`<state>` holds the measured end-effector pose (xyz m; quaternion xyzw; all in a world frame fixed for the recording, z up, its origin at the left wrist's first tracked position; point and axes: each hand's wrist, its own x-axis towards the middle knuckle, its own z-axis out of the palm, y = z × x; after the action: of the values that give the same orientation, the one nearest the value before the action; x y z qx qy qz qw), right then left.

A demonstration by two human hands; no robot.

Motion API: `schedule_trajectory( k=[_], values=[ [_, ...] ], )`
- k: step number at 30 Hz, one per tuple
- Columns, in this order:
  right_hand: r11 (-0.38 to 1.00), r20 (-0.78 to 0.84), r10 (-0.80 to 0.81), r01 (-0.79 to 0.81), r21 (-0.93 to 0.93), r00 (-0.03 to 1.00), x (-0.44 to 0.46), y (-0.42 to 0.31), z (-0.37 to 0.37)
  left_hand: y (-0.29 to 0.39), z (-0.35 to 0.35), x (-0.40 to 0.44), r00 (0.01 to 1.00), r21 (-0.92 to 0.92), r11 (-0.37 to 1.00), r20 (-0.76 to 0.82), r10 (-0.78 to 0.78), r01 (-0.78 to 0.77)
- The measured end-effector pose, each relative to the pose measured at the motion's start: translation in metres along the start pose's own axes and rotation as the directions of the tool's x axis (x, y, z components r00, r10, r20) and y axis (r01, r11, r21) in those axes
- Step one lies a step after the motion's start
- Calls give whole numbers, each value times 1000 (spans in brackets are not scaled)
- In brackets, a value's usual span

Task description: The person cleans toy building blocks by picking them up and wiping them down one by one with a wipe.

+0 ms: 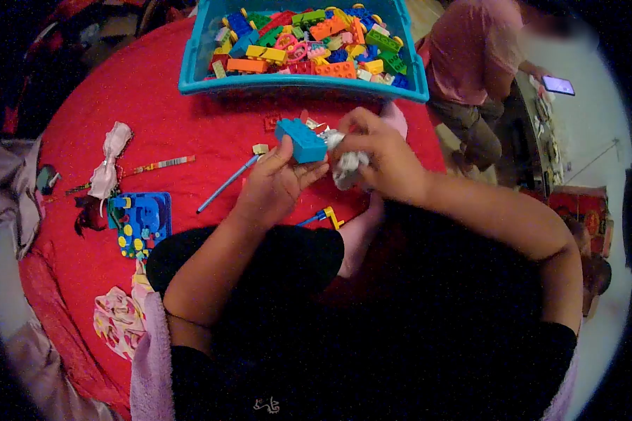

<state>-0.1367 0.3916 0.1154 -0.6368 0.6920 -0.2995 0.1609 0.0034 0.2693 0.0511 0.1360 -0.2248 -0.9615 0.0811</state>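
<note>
My left hand (268, 184) is closed around a blue toy building brick (302, 140), held studs up over the red cloth. Close against the brick's right end, my right hand (383, 151) grips a crumpled whitish cloth (351, 167); its fingers are slightly blurred. A small red brick (272, 123) lies just beyond the blue one. Left of my left hand are a small cream brick (260, 149) and a blue stick (226, 186), perhaps a pencil. A yellow and blue toy piece (330, 216) sits below my hands.
A turquoise bin (302, 87) full of colourful bricks stands at the far side of the red cloth (147, 77). To the left are a blue toy panel (147, 214), a pale pink bow (112, 158) and a patterned cloth (119, 319). A person (474, 56) at right holds a phone (558, 85).
</note>
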Motion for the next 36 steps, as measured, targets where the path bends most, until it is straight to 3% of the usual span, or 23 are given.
schedule_trajectory(
  k=[1, 3, 4, 5, 7, 9, 11, 12, 14, 17, 19, 21, 22, 24, 25, 26, 27, 28, 29, 31, 33, 35, 36],
  values=[
    [1000, 2, 2, -2, 0, 1000, -2, 9, 2, 3, 0, -1, 998, -23, 999, 54, 29, -28],
    [961, -122, 258, -242, 132, 958, -6, 29, 9, 4, 3, -1, 998, 23, 998, 30, 57, -58],
    [895, -13, 387, -372, 247, 922, -8, 32, 9, 3, 4, -1, 993, 195, 975, -19, 114, -108],
    [895, -9, 387, -373, 246, 922, -10, 35, 12, 3, 4, -1, 983, 364, 920, -57, 175, -143],
    [838, 115, 404, -418, 351, 907, -7, 24, 14, 3, 4, -1, 989, 331, 940, -90, 121, -85],
    [864, 94, 368, -377, 333, 925, -3, 16, 13, 2, 2, 0, 990, 300, 954, -121, 66, -27],
    [805, 155, 394, -421, 418, 906, -1, 11, 11, -2, -6, 3, 996, 471, 881, -57, 75, -40],
    [805, 156, 394, -421, 418, 906, -2, 11, 11, -3, -8, 4, 995, 471, 881, -58, 76, -40],
    [742, 407, 445, -583, 331, 798, -4, 10, 8, -5, -9, 4, 997, 488, 872, -46, 60, -30],
    [793, 443, 463, -582, 180, 768, -4, 12, 6, -10, -7, 4, 996, 514, 856, -88, -20, 62],
    [737, 464, 522, -652, 178, 716, -2, 16, 6, -11, -4, 3, 997, 517, 854, -76, -19, 56],
    [641, 298, 638, -704, 305, 710, -2, 27, 9, -18, -13, 9, 983, 478, 872, -183, -12, 100],
    [561, 249, 663, -689, 460, 706, 4, 19, 3, -21, -19, 13, 983, 479, 872, -184, -12, 100],
    [549, -4, 663, -482, 683, 749, 14, 14, -4, -30, -37, 21, 986, 710, 702, -146, 79, 49],
    [554, -102, 658, -387, 737, 746, 18, 15, -8, -34, -46, 20, 986, 711, 701, -146, 77, 51],
    [512, -109, 712, -406, 757, 694, 17, 11, -8, -36, -55, 18, 1000, 920, 392, -14, 19, 5],
    [511, -113, 714, -404, 758, 691, 12, 13, -5, -39, -59, 15, 992, 995, 36, 91, -84, -88],
    [546, -123, 681, -390, 741, 722, 5, 19, 1, -48, -60, 9, 990, 977, -183, 89, -110, -108],
    [581, -129, 645, -373, 723, 753, 1, 23, 3, -56, -61, 6, 990, 977, -185, 90, -109, -109],
    [548, -58, 691, -470, 692, 720, -2, 26, -1, -65, -56, 0, 934, 844, -535, -165, -317, -32],
    [669, -131, 642, -468, 578, 756, -2, 29, -3, -79, -62, 1, 951, 828, -561, -164, -263, -13],
    [645, -108, 656, -480, 595, 747, -4, 23, -7, -84, -69, 4, 964, 810, -586, -159, -214, 3],
    [619, -85, 671, -493, 612, 737, -3, 19, -9, -79, -67, 7, 947, 848, -529, -151, -284, -23]
  ],
)
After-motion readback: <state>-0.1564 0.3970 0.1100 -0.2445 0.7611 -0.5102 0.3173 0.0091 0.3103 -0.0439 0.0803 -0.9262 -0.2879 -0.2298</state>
